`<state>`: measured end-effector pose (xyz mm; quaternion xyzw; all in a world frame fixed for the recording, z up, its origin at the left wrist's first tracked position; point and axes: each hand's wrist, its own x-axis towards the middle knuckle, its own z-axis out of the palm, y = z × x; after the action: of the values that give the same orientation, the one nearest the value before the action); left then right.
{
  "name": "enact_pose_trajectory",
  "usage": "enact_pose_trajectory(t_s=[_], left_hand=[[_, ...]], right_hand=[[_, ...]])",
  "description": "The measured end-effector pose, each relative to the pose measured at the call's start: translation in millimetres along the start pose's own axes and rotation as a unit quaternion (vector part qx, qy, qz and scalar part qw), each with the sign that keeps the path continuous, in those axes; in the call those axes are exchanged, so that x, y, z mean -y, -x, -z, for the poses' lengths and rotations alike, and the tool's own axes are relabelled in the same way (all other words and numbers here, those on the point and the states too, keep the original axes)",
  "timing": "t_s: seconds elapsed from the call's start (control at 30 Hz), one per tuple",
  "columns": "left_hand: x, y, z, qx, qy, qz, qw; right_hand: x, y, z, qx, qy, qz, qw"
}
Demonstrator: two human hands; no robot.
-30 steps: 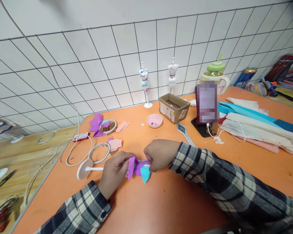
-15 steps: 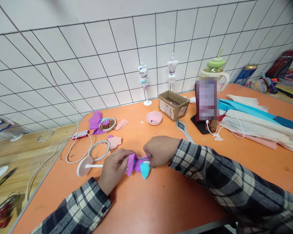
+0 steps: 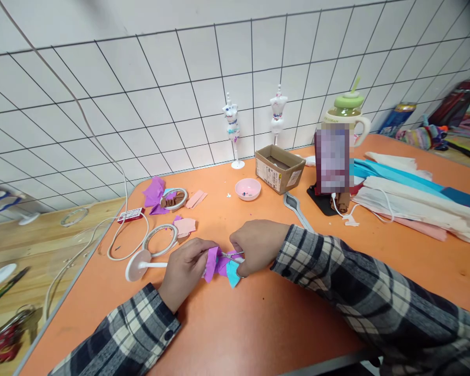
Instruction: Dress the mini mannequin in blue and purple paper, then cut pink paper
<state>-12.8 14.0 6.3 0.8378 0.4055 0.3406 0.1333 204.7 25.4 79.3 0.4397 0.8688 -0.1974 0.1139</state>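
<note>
My left hand (image 3: 190,269) is closed on a small mannequin dressed in purple crepe paper (image 3: 212,266). The mannequin lies on its side, its white round stand (image 3: 138,265) pointing left past my wrist. My right hand (image 3: 260,245) grips a pair of small metal scissors (image 3: 234,257), fingers through the handles. Their blades are parted and reach into the purple paper near my left fingertips. A turquoise paper piece (image 3: 232,274) hangs below the scissors. My left hand covers most of the mannequin's body.
Behind my hands are a pink bowl (image 3: 248,189), a cardboard box (image 3: 279,168) and two upright mannequins (image 3: 232,122) (image 3: 278,112). Tape rings (image 3: 160,240) and paper scraps lie left. Rightward stand a phone (image 3: 332,162), a bottle (image 3: 347,107) and paper strips (image 3: 411,201).
The scissors' handles have spread and the blades have parted more. Both hands stay in nearly the same place; the whole view has shifted slightly.
</note>
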Motion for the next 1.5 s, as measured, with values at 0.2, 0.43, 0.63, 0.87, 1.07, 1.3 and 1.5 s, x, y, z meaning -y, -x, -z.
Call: enact_pose_trajectory(t_s=[0.2,0.43,0.63,0.87,1.07,1.3,1.5], left_hand=[[1.1,0.4,-0.3,-0.003,-0.004,-0.001,1.000],[-0.4,0.6,0.4,0.000,-0.004,-0.002,1.000],[-2.1,-0.7,0.4,0.007,0.002,0.006,1.000],[-2.2,-0.7,0.5,0.006,0.000,0.011,1.000],[-1.9,-1.0,0.6,0.011,-0.004,0.020,1.000],[-1.0,0.2,-0.1,0.003,-0.003,0.010,1.000],[-0.4,0.7,0.0,-0.002,-0.010,0.004,1.000]], right_hand=[[-1.9,0.5,-0.3,-0.010,-0.001,-0.004,1.000],[-2.4,-0.2,-1.0,-0.011,-0.004,-0.005,1.000],[-1.8,-1.4,-2.7,-0.017,-0.001,0.001,1.000],[-2.9,0.4,-0.8,-0.009,0.012,0.003,1.000],[-3.3,0.9,-0.5,-0.013,0.008,0.011,1.000],[-0.7,0.2,-1.0,-0.013,0.008,0.008,1.000],[-2.6,2.2,-0.7,-0.014,0.012,0.022,1.000]])
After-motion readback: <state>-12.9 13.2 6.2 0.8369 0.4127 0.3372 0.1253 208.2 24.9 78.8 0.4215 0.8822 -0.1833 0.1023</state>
